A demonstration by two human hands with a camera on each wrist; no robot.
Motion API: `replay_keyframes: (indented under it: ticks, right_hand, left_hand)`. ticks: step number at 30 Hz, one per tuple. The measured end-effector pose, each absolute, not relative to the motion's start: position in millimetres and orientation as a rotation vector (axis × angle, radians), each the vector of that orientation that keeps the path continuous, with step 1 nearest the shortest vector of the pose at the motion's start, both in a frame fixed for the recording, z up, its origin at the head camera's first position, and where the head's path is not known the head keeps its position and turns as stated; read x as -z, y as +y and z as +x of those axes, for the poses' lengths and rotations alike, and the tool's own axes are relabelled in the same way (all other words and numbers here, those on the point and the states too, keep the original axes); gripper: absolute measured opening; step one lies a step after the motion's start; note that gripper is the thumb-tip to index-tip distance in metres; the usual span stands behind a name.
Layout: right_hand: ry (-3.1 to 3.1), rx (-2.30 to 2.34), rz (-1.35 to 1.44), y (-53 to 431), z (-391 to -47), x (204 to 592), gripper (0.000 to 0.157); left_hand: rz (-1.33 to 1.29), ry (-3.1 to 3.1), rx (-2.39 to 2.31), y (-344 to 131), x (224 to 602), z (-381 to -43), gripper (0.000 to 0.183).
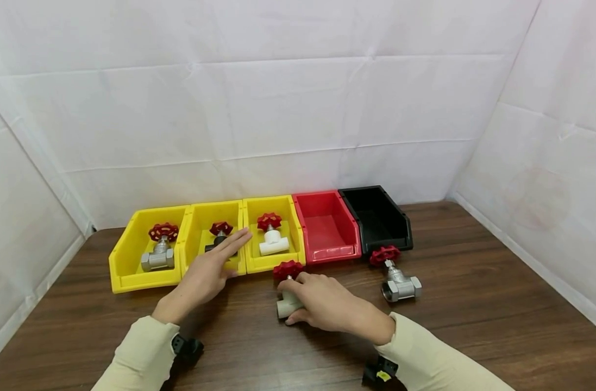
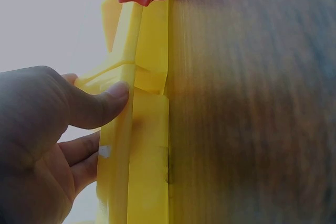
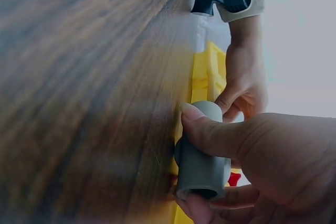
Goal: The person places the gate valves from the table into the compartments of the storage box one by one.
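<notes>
My right hand (image 1: 327, 304) grips a beige-grey plastic valve (image 1: 285, 308) with a red handwheel (image 1: 288, 269), low over the table in front of the third yellow bin. In the right wrist view, thumb and fingers close around the valve's tubular body (image 3: 202, 169). My left hand (image 1: 205, 277) reaches over the middle yellow bin (image 1: 234, 210), fingers extended, with its thumb (image 2: 113, 100) at the front lip. Partly hidden by those fingers, a black valve (image 1: 221, 231) with a red wheel lies in that bin. A white valve (image 1: 274, 243) lies in the third yellow bin (image 1: 268, 264).
At the far left, a yellow bin (image 1: 124, 255) holds a metal valve (image 1: 159, 255). A red bin (image 1: 327, 231) and a black bin (image 1: 376, 217) continue the row rightward. Another metal valve (image 1: 400, 285) lies on the wooden table (image 1: 474, 282) before the black bin. White sheeting surrounds the table's back and sides.
</notes>
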State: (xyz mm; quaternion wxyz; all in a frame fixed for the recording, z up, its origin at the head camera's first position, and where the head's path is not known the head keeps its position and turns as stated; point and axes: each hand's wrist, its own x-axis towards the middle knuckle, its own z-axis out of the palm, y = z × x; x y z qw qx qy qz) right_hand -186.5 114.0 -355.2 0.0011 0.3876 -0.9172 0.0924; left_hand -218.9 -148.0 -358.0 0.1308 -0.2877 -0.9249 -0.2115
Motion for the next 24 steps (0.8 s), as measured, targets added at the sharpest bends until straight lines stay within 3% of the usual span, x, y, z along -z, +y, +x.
replay_keyframes:
  ticks: [24]
  right_hand:
    - [-2.869,-0.267,1.190,114.4,-184.6,353.9,0.044]
  left_hand:
    - [-0.838,-2.678,0.615,-148.9,358.0,-218.1,0.073]
